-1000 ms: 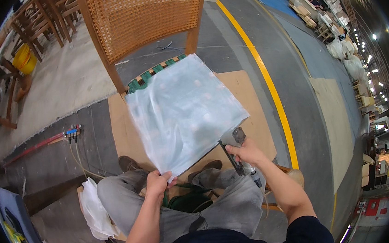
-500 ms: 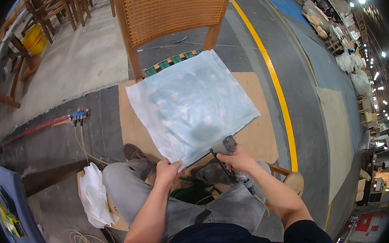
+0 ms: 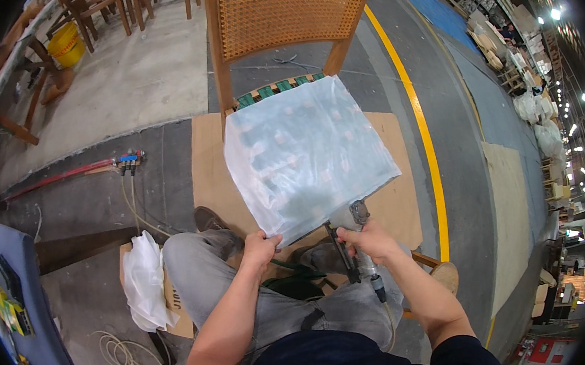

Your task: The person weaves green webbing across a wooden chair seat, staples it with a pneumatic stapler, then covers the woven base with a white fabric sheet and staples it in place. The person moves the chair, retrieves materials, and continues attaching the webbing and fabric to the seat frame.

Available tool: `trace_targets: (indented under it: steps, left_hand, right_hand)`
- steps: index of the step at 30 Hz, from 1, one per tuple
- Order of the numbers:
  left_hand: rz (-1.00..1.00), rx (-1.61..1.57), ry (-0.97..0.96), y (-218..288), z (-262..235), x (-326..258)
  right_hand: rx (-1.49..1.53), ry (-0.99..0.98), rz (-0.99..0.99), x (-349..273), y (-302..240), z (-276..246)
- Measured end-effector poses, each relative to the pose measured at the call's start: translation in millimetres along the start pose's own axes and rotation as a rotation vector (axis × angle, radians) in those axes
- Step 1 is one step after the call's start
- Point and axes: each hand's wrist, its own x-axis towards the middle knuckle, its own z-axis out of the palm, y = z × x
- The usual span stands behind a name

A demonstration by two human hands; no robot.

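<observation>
White translucent sheet: draped over seat of chair; green webbing exposed along rear edge. Rear-left sheet corner: flared past chair post half second earlier, now drawn in beside it. Left hand: fingers closed, pinching front-left sheet corner. Right hand: fingers wrapped around air tool, tool head at front sheet edge. Beneath chair: cardboard, on floor.

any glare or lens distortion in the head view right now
Head view, centre: soft pale sheen on the translucent sheet; head view, right: ceiling lamp burnt out to white, yellow floor line bowed by the fisheye; head view, corners: dark vignetting.
</observation>
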Motion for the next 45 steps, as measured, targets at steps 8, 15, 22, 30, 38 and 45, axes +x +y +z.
trace_targets:
  steps: [8,15,22,30,38,45]
  left_hand:
    - [-0.018,0.072,0.018,0.1,-0.3,-2.4]
    - [0.007,0.111,0.022,-13.7,-7.2,12.7]
    - [-0.113,0.040,-0.069,-8.7,-1.8,12.1]
    - [0.471,-0.019,0.355,7.0,-22.8,28.8]
    - [0.374,0.093,0.307,77.5,-10.6,97.0]
    - [0.160,-0.274,0.128,111.8,-23.7,113.3]
  right_hand:
    - [-0.198,0.027,0.011,8.4,6.1,16.1]
    - [-0.224,0.041,-0.001,15.2,11.7,18.2]
    - [0.173,0.286,-0.142,-52.5,30.6,-53.7]
    - [0.537,0.916,-0.092,-182.8,159.0,-228.9]
    - [1.039,0.777,0.055,-170.0,303.9,-280.0]
    - [1.051,0.636,0.004,-124.6,363.3,-272.8]
